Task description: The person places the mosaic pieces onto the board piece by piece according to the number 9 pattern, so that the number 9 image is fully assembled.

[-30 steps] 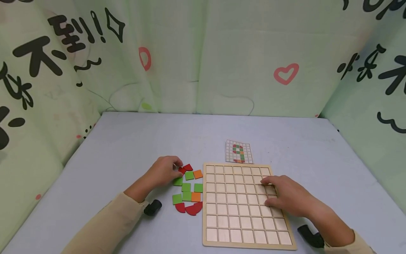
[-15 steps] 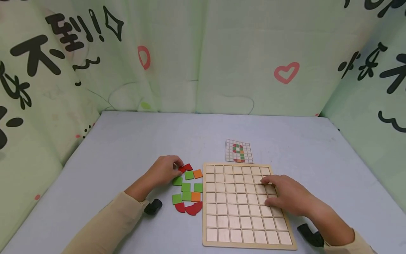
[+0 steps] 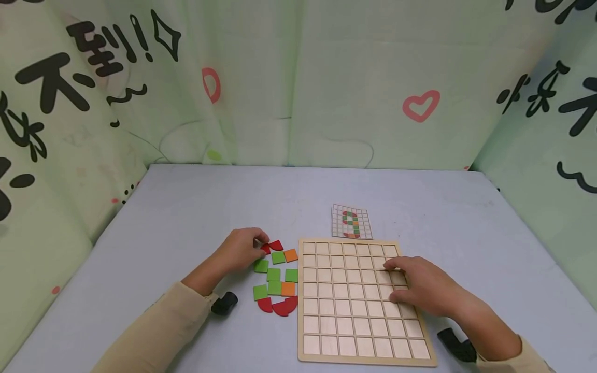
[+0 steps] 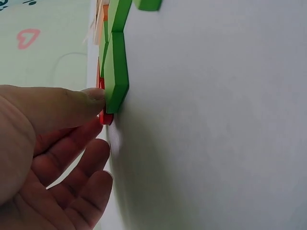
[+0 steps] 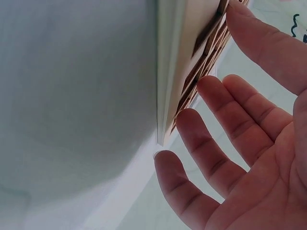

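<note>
On the left, my left hand (image 3: 243, 249) pinches a red quarter-circle tile (image 3: 266, 248) between thumb and fingers, at the far end of a group of flat tiles. In the left wrist view the red tile (image 4: 106, 119) shows partly behind a green square tile (image 4: 116, 76) that the thumb overlaps. Another red quarter-circle tile (image 3: 276, 245) lies just beside it. My right hand (image 3: 424, 285) rests over the right edge of the wooden grid board (image 3: 345, 306), thumb and fingers spread. Its fingertips reach the grid in the right wrist view, where the palm holds nothing.
Several green squares (image 3: 273, 275), orange squares (image 3: 288, 289) and red quarter-circle tiles (image 3: 265, 304) lie along the board's left edge. Behind the board is a small pattern card (image 3: 337, 223) with a coloured figure on a grid. A printed curtain (image 3: 350, 103) surrounds the table (image 3: 196, 197).
The pinched red tile has shifted very slightly away from the board with my left fingers. My right hand and the board have stayed put.
</note>
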{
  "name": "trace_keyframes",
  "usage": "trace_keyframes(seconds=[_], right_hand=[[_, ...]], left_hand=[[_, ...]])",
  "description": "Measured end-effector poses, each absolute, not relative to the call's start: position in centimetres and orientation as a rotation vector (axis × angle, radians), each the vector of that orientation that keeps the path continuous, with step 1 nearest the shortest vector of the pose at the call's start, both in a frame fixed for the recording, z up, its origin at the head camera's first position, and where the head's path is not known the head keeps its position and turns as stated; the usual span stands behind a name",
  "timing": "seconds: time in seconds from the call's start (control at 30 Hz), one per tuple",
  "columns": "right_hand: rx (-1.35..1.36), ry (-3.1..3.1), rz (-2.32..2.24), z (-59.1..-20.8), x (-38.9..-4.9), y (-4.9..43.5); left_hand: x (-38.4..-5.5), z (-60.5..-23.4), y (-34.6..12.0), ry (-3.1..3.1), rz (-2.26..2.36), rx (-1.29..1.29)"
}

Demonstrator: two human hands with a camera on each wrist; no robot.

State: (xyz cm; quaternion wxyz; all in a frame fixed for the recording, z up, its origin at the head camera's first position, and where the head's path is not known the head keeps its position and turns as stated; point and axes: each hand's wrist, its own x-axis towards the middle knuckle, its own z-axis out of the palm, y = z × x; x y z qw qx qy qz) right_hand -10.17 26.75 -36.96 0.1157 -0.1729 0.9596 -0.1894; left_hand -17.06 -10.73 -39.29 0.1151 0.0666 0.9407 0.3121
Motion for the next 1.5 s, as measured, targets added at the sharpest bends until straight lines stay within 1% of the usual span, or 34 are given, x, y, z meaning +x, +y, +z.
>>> trace_keyframes(seconds=[0.63, 0.97, 1.5], right_hand=[[-0.492, 2.805, -0.561, -37.01, -10.23, 26.75], [-0.494, 2.808, -0.559, -36.98, -10.23, 26.79], [-0.485, 2.804, -0.578, -36.93, -10.26, 26.78]], left_hand=[[-17.26, -39.38, -10.17, 2.784, 0.882, 0.168], [-17.42, -39.40, -10.10, 2.830, 0.759, 0.192], [-17.39, -39.14, -10.34, 2.846, 0.719, 0.154]])
